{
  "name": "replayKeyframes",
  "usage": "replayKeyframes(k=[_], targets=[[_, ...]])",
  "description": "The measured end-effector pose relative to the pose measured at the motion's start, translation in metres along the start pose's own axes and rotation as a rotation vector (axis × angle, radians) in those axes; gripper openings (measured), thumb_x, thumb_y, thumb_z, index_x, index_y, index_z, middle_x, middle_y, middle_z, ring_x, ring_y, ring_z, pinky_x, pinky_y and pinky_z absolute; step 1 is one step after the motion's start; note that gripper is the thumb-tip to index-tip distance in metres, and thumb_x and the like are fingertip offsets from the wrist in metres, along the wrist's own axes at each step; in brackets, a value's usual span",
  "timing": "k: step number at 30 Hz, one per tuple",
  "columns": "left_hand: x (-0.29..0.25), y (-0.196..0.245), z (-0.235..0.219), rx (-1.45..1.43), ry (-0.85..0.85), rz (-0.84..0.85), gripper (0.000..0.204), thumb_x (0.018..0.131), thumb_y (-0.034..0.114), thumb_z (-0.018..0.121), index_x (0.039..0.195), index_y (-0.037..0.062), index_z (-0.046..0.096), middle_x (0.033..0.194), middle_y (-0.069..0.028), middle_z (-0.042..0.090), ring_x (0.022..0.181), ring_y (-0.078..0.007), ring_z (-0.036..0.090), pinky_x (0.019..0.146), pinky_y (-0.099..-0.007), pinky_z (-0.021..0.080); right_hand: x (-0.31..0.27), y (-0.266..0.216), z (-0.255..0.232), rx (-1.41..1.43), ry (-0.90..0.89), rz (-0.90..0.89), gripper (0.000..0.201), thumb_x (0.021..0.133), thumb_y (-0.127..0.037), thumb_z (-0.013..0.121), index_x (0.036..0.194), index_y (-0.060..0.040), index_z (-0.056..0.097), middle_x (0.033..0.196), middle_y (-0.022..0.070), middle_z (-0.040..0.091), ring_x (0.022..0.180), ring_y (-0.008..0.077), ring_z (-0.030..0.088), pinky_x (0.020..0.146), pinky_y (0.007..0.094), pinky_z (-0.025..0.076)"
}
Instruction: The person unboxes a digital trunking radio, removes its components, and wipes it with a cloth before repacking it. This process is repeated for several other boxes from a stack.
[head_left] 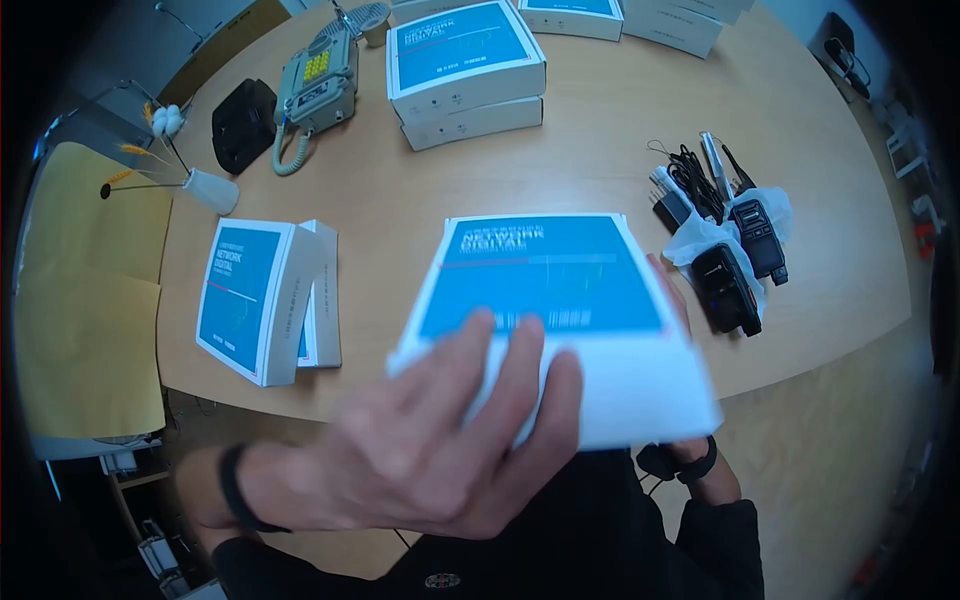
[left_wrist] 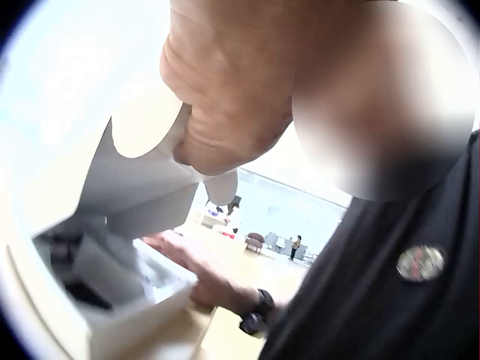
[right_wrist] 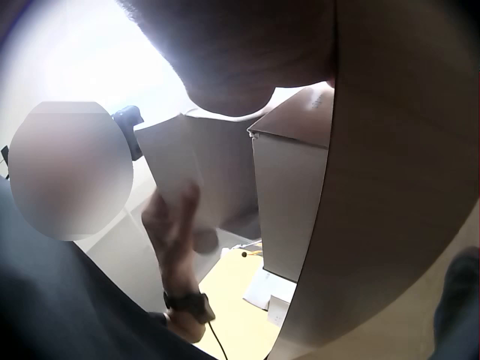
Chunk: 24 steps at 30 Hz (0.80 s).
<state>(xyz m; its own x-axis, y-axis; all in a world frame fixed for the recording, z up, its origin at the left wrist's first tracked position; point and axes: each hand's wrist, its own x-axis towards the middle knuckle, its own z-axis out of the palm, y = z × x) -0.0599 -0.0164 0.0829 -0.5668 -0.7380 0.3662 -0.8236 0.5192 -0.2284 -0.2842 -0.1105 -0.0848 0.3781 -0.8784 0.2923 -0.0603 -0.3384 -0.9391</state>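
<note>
A white box with a blue "NETWORK DIGITAL" lid is in front of me, its lid raised at the near side. My left hand grips the lid's front flap, fingers on top; in the left wrist view its thumb is at the flap's edge. Inside the open box are white wrapping and dark shapes, blurred. My right hand lies along the box's right side with fingers extended. The head view shows little of that hand, hidden behind the lid.
Two similar boxes lean together at left, and stacked boxes stand at the back. Two black handheld radios on white wrapping lie at right beside cables and a charger. A desk telephone and white vase stand back left.
</note>
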Motion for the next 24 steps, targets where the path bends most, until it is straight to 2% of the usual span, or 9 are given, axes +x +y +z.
replayKeyframes(k=[2, 3, 5, 6, 8, 9, 11, 18, 24], targets=[[0.031, -0.032, -0.005, 0.057, 0.117, -0.150, 0.017, 0.093, 0.011, 0.067, 0.105, 0.0025, 0.075, 0.095, -0.0123, 0.074, 0.073, -0.0212, 0.073, 0.052, -0.0283, 0.056, -0.010, 0.005, -0.009, -0.246, -0.018, -0.159, 0.052, 0.108, -0.025, 0.044, 0.150, 0.0061, 0.041, 0.154, 0.0252, 0.044, 0.140, 0.0384, 0.047, 0.115, 0.0449, 0.039], [0.047, -0.060, 0.000, 0.265, 0.154, -0.079, 0.019, 0.090, 0.009, 0.070, 0.108, 0.0038, 0.074, 0.094, -0.0109, 0.074, 0.074, -0.0229, 0.073, 0.054, -0.0295, 0.056, -0.002, -0.011, -0.006, -0.217, 0.014, -0.268, 0.048, 0.104, -0.024, 0.052, 0.143, 0.0051, 0.050, 0.148, 0.0258, 0.050, 0.136, 0.0414, 0.050, 0.111, 0.0478, 0.042], [0.064, -0.102, 0.034, 0.532, 0.197, -0.081, 0.041, 0.084, 0.009, 0.073, 0.124, 0.0079, 0.067, 0.113, -0.0086, 0.071, 0.099, -0.0253, 0.070, 0.080, -0.0369, 0.058, -0.008, -0.008, -0.008, -0.296, -0.088, -0.333, 0.045, 0.101, -0.022, 0.057, 0.137, 0.0045, 0.055, 0.144, 0.0252, 0.054, 0.135, 0.0415, 0.051, 0.111, 0.0484, 0.043], [0.068, -0.109, 0.040, 0.529, 0.198, -0.090, 0.041, 0.084, 0.009, 0.073, 0.124, 0.0079, 0.067, 0.113, -0.0086, 0.071, 0.099, -0.0253, 0.070, 0.080, -0.0369, 0.058, -0.011, -0.008, -0.009, -0.366, -0.179, -0.400, 0.042, 0.098, -0.020, 0.062, 0.132, 0.0039, 0.061, 0.141, 0.0246, 0.057, 0.134, 0.0416, 0.052, 0.110, 0.0491, 0.043], [0.075, -0.114, 0.049, 0.586, 0.024, -0.028, 0.061, 0.088, 0.010, 0.073, 0.139, -0.0081, 0.045, 0.136, -0.0307, 0.050, 0.130, -0.0452, 0.049, 0.111, -0.0509, 0.041, -0.010, -0.016, -0.003, -0.482, -0.211, -0.410, 0.036, 0.092, -0.016, 0.068, 0.123, 0.0030, 0.067, 0.136, 0.0220, 0.062, 0.132, 0.0411, 0.054, 0.109, 0.0489, 0.044], [0.069, -0.110, 0.060, 0.584, 0.027, -0.023, 0.061, 0.088, 0.010, 0.073, 0.139, -0.0081, 0.045, 0.136, -0.0307, 0.050, 0.130, -0.0452, 0.049, 0.111, -0.0509, 0.041, -0.009, -0.016, -0.002, -0.507, -0.227, -0.427, 0.036, 0.091, -0.014, 0.068, 0.123, 0.0026, 0.067, 0.136, 0.0207, 0.062, 0.131, 0.0404, 0.054, 0.108, 0.0483, 0.045], [0.040, -0.091, 0.091, 0.231, 0.127, 0.013, 0.044, 0.085, 0.010, 0.073, 0.128, 0.0064, 0.064, 0.121, -0.0113, 0.065, 0.112, -0.0279, 0.063, 0.091, -0.0406, 0.053, -0.011, -0.016, -0.001, -0.528, -0.239, -0.427, 0.035, 0.091, -0.013, 0.067, 0.123, 0.0021, 0.067, 0.136, 0.0184, 0.062, 0.130, 0.0386, 0.055, 0.107, 0.0481, 0.046], [-0.035, -0.011, 0.075, -0.521, -0.359, -0.354, 0.049, 0.079, 0.018, 0.081, 0.120, 0.0015, 0.060, 0.107, -0.0126, 0.059, 0.104, -0.0299, 0.057, 0.091, -0.0454, 0.047, -0.007, -0.014, -0.001, -0.513, -0.259, -0.426, 0.035, 0.090, -0.012, 0.067, 0.122, 0.0028, 0.068, 0.135, 0.0183, 0.063, 0.128, 0.0374, 0.056, 0.105, 0.0488, 0.046], [-0.032, -0.009, 0.081, -0.365, -0.458, -0.201, 0.048, 0.080, 0.019, 0.081, 0.119, 0.0016, 0.059, 0.103, -0.0121, 0.058, 0.102, -0.0283, 0.056, 0.092, -0.0384, 0.043, -0.008, -0.015, 0.001, -0.534, -0.257, -0.429, 0.035, 0.090, -0.011, 0.067, 0.122, 0.0029, 0.068, 0.135, 0.0180, 0.063, 0.126, 0.0371, 0.057, 0.105, 0.0491, 0.046]])
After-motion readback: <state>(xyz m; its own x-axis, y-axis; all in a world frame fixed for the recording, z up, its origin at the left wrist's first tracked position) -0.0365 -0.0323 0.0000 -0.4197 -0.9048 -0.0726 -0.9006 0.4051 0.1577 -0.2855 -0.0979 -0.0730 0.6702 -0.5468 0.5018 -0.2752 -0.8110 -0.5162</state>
